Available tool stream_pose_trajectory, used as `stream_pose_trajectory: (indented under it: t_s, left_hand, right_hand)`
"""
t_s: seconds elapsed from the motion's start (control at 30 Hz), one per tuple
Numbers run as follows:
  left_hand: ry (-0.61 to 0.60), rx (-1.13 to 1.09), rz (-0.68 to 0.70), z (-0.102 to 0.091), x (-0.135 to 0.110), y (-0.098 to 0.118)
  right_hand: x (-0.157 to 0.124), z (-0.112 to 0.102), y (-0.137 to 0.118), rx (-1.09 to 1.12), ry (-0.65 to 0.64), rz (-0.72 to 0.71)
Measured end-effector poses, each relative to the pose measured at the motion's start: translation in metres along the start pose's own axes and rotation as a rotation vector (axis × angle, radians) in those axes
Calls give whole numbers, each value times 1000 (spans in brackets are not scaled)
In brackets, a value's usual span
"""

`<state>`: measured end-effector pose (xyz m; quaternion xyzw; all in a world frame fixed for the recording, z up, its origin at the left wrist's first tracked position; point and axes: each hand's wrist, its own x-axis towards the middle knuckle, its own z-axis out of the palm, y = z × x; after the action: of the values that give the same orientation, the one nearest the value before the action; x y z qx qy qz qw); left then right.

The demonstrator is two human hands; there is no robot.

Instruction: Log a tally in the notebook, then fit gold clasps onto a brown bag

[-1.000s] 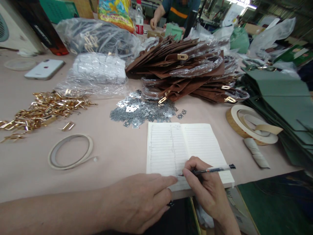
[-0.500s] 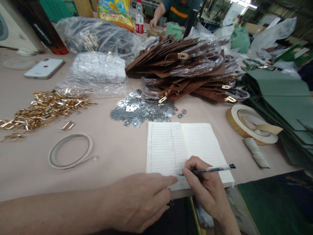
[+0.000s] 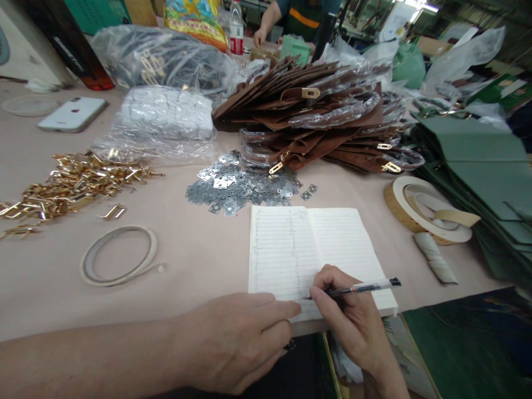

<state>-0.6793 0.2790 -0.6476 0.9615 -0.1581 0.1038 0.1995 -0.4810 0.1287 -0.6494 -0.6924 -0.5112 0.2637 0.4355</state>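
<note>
My right hand (image 3: 349, 321) is shut on a black gel pen (image 3: 366, 287), its tip on the lower part of an open lined notebook (image 3: 316, 249). My left hand (image 3: 236, 341) lies flat with loose fingers, holding nothing, its fingertips touching the notebook's bottom edge. Faint handwritten marks run down the left page. Just beyond the notebook lies a scattered heap of small silver metal plates (image 3: 236, 185).
Gold metal buckles (image 3: 70, 188), a thin tape roll (image 3: 118, 256) and a phone (image 3: 72, 114) lie on the pink-covered table (image 3: 199, 266). Plastic-wrapped brown suede pieces (image 3: 307, 111) are stacked ahead, with green panels (image 3: 477, 166) at right. A co-worker (image 3: 299, 16) stands beyond.
The whole view has drifted slightly, with the table items shifting a little up and left. My hands and the pen stay in nearly the same place on the notebook.
</note>
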Motion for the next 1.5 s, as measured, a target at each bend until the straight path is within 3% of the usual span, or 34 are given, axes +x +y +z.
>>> stream_pose_trajectory:
  t_s: [1.5]
  left_hand:
    - [11, 1, 38, -1, 0, -3]
  right_hand:
    - [1, 0, -3, 0, -6, 3]
